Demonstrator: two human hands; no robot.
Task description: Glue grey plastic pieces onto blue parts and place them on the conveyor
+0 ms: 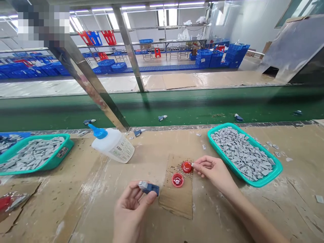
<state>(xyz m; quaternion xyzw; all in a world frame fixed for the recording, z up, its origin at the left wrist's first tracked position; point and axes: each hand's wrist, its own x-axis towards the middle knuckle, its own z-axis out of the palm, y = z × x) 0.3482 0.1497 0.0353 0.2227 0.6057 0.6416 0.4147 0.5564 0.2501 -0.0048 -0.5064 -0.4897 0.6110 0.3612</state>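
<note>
My left hand (131, 209) pinches a small blue and grey plastic part (149, 187) near the front of the workbench. My right hand (214, 170) is closed on a tiny grey piece (192, 165), its tip held against a red cap (186, 166). A second red cap (177, 180) lies open side up just in front of it. Both caps rest on a scrap of brown cardboard (177, 199) between my hands.
A teal tray (268, 177) of grey parts sits right of my right hand; another teal tray (54, 160) is at the left. A white glue bottle (112, 143) with a blue nozzle lies on its side. Behind runs a green conveyor (177, 104) carrying a few blue parts.
</note>
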